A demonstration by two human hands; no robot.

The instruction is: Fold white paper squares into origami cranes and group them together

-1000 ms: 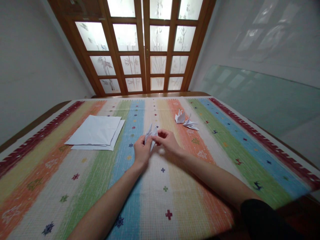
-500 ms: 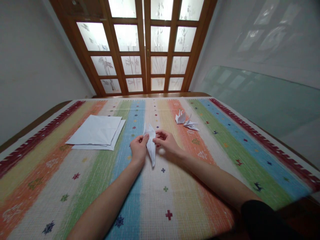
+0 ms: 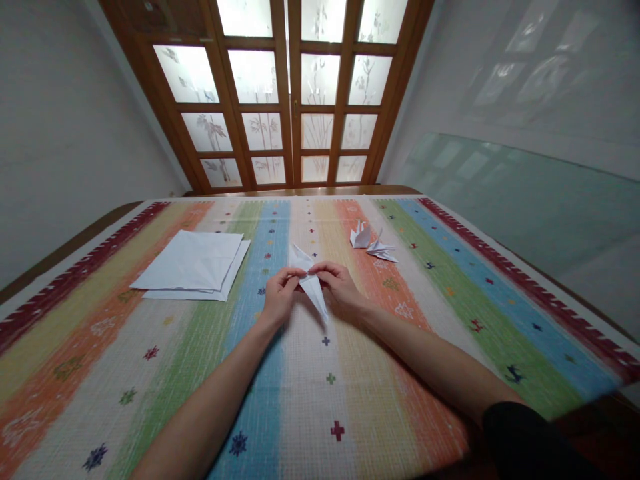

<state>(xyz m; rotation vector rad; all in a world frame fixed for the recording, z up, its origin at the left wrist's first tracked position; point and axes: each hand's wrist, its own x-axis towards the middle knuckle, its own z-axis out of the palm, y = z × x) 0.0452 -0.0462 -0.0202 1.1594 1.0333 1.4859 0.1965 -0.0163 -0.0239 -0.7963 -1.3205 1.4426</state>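
Observation:
A narrow piece of folded white paper (image 3: 314, 298) is held above the striped tablecloth (image 3: 305, 413), one pointed end towards me and the other pointing away. My left hand (image 3: 281, 293) pinches its left edge near the middle. From the other side, my right hand (image 3: 341, 288) grips the same spot with thumb and bent fingers. The fingertips of both hands nearly meet over the paper and hide its middle. Beyond my right hand lie two folded paper cranes (image 3: 361, 236), close together on the orange stripe.
A stack of white paper sheets (image 3: 193, 263) lies on the left of the table, its edges uneven. A glass-paned wooden door (image 3: 294, 133) stands behind the far table edge. Along the right side leans a pale glass panel (image 3: 525, 200) against the wall.
The folded paper has turned, its near point swinging to the right. My left hand's fingers have moved over onto the middle, and both hands' fingertips have come closer together.

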